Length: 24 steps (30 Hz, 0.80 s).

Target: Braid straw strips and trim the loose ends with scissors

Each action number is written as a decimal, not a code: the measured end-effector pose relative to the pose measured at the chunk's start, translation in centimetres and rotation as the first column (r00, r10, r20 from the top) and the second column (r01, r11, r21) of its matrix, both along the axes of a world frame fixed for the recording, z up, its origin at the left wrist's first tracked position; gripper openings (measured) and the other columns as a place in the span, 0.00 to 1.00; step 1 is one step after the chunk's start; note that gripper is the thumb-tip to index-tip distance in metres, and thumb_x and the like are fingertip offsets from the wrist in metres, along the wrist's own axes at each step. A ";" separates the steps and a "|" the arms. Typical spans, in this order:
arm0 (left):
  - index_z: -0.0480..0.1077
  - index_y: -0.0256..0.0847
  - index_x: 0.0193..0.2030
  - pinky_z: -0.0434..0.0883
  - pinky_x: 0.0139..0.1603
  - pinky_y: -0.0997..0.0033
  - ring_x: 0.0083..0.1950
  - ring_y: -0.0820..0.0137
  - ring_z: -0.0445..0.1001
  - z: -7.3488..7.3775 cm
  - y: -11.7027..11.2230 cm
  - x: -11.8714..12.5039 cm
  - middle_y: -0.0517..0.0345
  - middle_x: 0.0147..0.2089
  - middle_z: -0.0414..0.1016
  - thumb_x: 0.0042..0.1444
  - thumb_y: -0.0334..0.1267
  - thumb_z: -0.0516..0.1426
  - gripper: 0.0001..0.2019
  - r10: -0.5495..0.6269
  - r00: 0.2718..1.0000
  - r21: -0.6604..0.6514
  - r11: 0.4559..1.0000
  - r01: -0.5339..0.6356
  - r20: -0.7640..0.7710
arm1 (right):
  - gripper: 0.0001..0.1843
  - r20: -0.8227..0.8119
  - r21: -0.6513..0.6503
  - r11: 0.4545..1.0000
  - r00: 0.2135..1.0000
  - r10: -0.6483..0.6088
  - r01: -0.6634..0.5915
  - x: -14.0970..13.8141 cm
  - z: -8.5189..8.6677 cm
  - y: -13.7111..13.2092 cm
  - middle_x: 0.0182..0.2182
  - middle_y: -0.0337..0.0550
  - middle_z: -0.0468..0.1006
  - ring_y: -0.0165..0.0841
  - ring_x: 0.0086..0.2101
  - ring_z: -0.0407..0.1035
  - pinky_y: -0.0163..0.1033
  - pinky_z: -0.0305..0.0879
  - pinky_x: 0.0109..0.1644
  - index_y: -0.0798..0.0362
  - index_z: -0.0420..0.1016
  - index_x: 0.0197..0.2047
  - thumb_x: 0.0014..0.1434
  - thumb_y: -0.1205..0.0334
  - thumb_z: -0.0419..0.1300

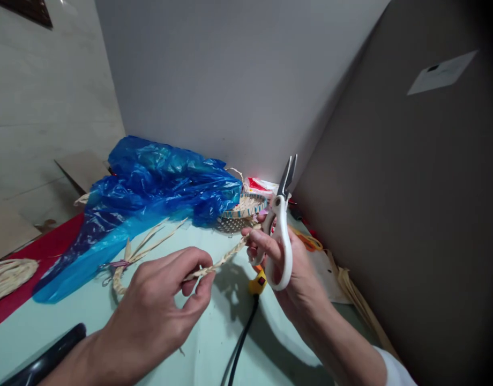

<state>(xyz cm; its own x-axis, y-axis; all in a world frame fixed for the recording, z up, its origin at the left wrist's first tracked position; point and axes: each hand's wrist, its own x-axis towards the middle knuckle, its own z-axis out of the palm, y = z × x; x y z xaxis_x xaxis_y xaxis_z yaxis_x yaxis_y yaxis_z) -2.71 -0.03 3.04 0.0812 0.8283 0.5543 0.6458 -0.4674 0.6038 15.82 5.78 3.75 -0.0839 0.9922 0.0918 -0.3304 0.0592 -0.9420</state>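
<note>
My left hand (158,305) pinches one end of a plaited straw braid (226,257) between thumb and fingers. My right hand (286,268) holds the braid's other end with its fingertips and also carries white-handled scissors (281,230), blades closed and pointing up. The braid stretches between both hands above the pale green table (89,321).
A blue plastic bag (150,193) lies behind the hands, with loose straw strips (150,241) beside it. A small woven basket (244,209) sits at the back. A black cable with a yellow switch (258,281) runs under the hands. A straw bundle (7,276) lies far left. A brown panel (411,214) stands right.
</note>
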 end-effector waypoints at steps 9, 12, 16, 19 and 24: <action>0.70 0.46 0.37 0.66 0.34 0.77 0.30 0.72 0.74 -0.3 -0.1 -0.4 0.64 0.32 0.77 0.63 0.36 0.59 0.03 0.068 0.994 0.084 0.995 -0.061 -0.083 | 0.24 0.020 0.080 0.996 0.999 0.033 -0.035 0.5 -0.5 0.2 0.37 0.39 0.81 0.28 0.30 0.67 0.34 0.63 0.34 0.48 0.71 0.47 0.51 0.59 0.75; 0.70 0.47 0.35 0.66 0.35 0.76 0.31 0.71 0.74 -0.1 0.0 -0.4 0.65 0.32 0.76 0.63 0.40 0.59 0.05 0.070 0.998 -0.031 0.997 -0.070 -0.010 | 0.24 0.003 0.091 0.995 0.999 0.042 -0.042 0.5 -0.6 0.2 0.37 0.38 0.82 0.28 0.32 0.68 0.34 0.63 0.35 0.48 0.71 0.48 0.51 0.59 0.75; 0.71 0.47 0.33 0.63 0.29 0.75 0.30 0.70 0.70 0.4 0.3 -0.4 0.64 0.29 0.73 0.63 0.49 0.57 0.11 -0.020 0.993 -0.342 0.938 0.058 0.114 | 0.25 0.005 0.101 0.994 1.000 0.030 -0.031 0.2 -0.5 0.2 0.35 0.36 0.82 0.31 0.33 0.73 0.35 0.64 0.35 0.47 0.70 0.46 0.49 0.59 0.76; 0.73 0.46 0.32 0.63 0.29 0.74 0.29 0.70 0.67 0.5 0.6 -0.5 0.63 0.27 0.70 0.63 0.52 0.55 0.15 -0.090 0.972 -0.503 0.843 0.190 0.216 | 0.26 0.002 0.092 0.994 0.998 0.065 -0.064 -0.1 -0.5 0.0 0.34 0.36 0.82 0.32 0.32 0.74 0.36 0.65 0.34 0.46 0.69 0.47 0.48 0.59 0.76; 0.69 0.43 0.28 0.58 0.26 0.73 0.25 0.72 0.60 0.1 0.7 -0.8 0.65 0.24 0.62 0.62 0.50 0.54 0.16 -0.067 0.963 -0.547 0.811 0.205 0.262 | 0.28 -0.003 0.084 0.993 0.996 0.089 -0.088 -0.1 -0.4 0.1 0.33 0.36 0.84 0.30 0.33 0.75 0.35 0.67 0.36 0.47 0.68 0.46 0.46 0.61 0.77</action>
<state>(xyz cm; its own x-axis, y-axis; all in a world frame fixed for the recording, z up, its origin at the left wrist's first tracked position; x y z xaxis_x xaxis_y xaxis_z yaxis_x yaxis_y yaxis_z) -3.56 0.68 3.18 0.1508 0.9885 0.0085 0.4196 -0.0718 0.9049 15.68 5.84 3.38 -0.1700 0.9698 0.1751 -0.3445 0.1080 -0.9326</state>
